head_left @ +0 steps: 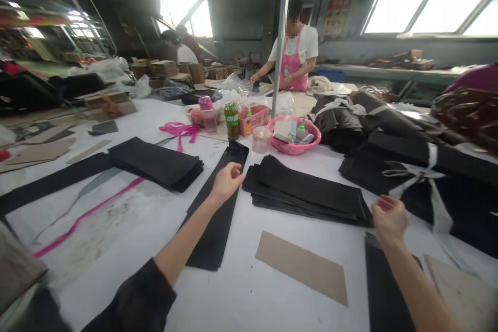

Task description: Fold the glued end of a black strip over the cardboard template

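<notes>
Both hands are out over the white table (249, 290). The left hand (226, 180) sits about dead centre with its fingers loosely curled, hovering over a long black fabric strip (218, 218) that runs from 12 o'clock down toward 6. I can't tell if it's actually pinching the cloth or just above it. The right hand (389, 218) is out at 4 o'clock, fingers bent, right at the near corner of a stack of black fabric pieces (311, 192), touching or close to it, nothing clearly gripped.

A brown cardboard piece (302, 267) lies flat at 5 o'clock between the arms. Another black stack (155, 163) sits at 10 o'clock. A pink basket (294, 137) and a green bottle (232, 121) are up at 12. Further back, a person in a pink apron (292, 65) works at the table.
</notes>
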Available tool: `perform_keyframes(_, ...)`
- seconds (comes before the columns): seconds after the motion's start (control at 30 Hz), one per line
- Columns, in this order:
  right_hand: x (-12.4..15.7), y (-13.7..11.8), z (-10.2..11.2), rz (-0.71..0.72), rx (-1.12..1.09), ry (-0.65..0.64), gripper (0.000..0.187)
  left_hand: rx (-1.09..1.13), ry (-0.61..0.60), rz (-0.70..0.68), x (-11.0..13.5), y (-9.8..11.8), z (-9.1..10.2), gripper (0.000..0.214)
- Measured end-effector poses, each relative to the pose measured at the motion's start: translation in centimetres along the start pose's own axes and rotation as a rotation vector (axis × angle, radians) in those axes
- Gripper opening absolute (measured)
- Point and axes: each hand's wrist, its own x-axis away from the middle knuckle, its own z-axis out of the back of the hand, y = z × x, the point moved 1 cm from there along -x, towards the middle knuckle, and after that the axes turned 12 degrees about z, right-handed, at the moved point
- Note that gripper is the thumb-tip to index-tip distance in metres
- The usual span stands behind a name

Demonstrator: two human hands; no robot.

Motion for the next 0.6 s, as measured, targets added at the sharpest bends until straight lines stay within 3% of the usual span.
perform_keyframes(0.07, 0.9, -0.2, 0.9, 0.181, 0.236, -0.084, 0.034, -0.326, -0.043, -0.106, 4.3, -3.0, 3.0, 0.023)
perform_keyframes(0.13, 3.0, -1.3, 1.6, 0.348, 0.344, -0.2, 0.034, -0.557, 0.041, -0.099, 9.0, -5.7, 6.5, 0.027)
perform_keyframes(0.27, 11.0, -6.8, 1.0, 0.578, 0.174, -0.598, 0.027, -0.778, 0.142, 0.023, 15.9, -9.5, 11.5, 0.035)
perform_keyframes(0.43, 24.9, -15.9, -1.3, 0.819, -0.071, -1.024, 0.021, -0.541, 0.118, 0.195, 18.6, -11.7, 12.2, 0.04)
perform_keyframes(0.53, 32.2, -19.6, -3.2, 0.978, -0.051, -1.109, 0.043, -0.329, 0.117, 0.228, 18.5, -11.8, 11.9, 0.037)
perform_keyframes(0.6, 35.6, -20.9, -4.6, 1.054, -0.015, -1.101, 0.063, -0.146, 0.117, 0.257, 18.3, -11.5, 11.8, 0.035)
